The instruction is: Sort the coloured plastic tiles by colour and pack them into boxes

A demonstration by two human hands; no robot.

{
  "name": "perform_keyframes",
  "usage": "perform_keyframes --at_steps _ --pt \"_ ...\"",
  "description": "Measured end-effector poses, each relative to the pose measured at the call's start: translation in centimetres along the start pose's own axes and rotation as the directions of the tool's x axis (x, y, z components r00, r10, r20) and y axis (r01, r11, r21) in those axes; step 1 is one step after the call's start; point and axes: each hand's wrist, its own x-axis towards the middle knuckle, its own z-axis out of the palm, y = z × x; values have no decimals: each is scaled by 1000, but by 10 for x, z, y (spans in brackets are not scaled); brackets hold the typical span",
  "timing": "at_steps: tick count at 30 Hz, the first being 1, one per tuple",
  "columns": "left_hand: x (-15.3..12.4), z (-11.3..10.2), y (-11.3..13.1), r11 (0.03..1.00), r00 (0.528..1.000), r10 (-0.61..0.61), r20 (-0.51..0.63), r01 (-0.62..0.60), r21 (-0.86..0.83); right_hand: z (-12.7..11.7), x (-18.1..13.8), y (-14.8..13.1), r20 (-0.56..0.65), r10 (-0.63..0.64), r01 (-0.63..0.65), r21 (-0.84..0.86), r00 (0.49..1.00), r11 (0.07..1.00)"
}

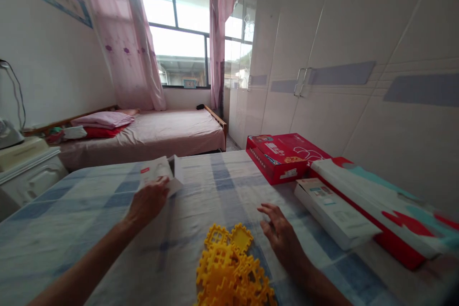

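Observation:
A small white box (150, 170) with a red mark stands on the blue-and-white checked bed sheet (201, 191), its dark inside partly showing on the right. My left hand (148, 201) has its fingers closed on the near side of this box. To the right, my right hand (281, 232) hovers near a heap of yellow toothed plastic building pieces (233, 272), fingers apart and holding nothing. Some pieces are square with window-like cut-outs. The heap lies between my forearms at the bottom of the view, partly cut off by the frame edge.
A red carton (287, 155) sits at the right, beside a long white, red and teal package (373, 201) and a flat white box (333, 213). Pale wardrobe doors (322, 57) rise behind them. Beyond is another bed (172, 129) under a window.

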Motion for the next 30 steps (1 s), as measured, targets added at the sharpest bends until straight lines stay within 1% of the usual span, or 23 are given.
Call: perform_keyframes --at_steps 1,3,6,8,10,12,14,16,18,20,22,24,27,30 --pt "-5 -5 26 998 999 20 35 -18 -63 -2 1 -2 -7 1 -1 9 1000 1000" --pt "-17 -14 77 977 994 106 41 -97 -188 -8 2 -8 -17 1 0 24 1000 1000" --pt "-34 -23 140 918 965 260 29 -238 -318 -18 6 -16 22 19 -20 61 1000 998" --pt "-43 -26 170 872 930 367 24 -336 -357 -24 9 -18 71 37 -42 62 997 997" --pt "-48 -27 187 833 897 442 7 -407 -376 -28 13 -17 97 61 -63 18 993 998" --pt "-51 -26 192 810 889 457 -22 -427 -403 -30 18 -13 95 100 -96 -44 990 994" --pt "-50 -24 188 807 905 422 -46 -399 -436 -29 25 -7 89 138 -131 -82 986 988" --pt "-47 -21 179 824 930 364 -47 -345 -450 -26 34 -3 95 174 -165 -96 980 982" --pt "-45 -16 171 852 955 294 -26 -274 -446 -19 43 1 95 207 -197 -111 974 974" --pt "-43 -12 165 873 973 229 22 -195 -448 -11 52 2 94 241 -227 -142 966 964" --pt "-41 -9 164 880 980 185 80 -129 -456 -4 59 3 91 268 -248 -186 959 951" --pt "-38 -6 166 883 980 162 118 -91 -460 0 65 4 89 283 -256 -233 955 938" --pt "-31 -4 165 886 984 122 133 -48 -461 1 73 4 82 278 -243 -297 957 924" --pt "-22 -3 154 875 991 46 122 19 -483 -3 86 6 89 266 -219 -353 960 910"
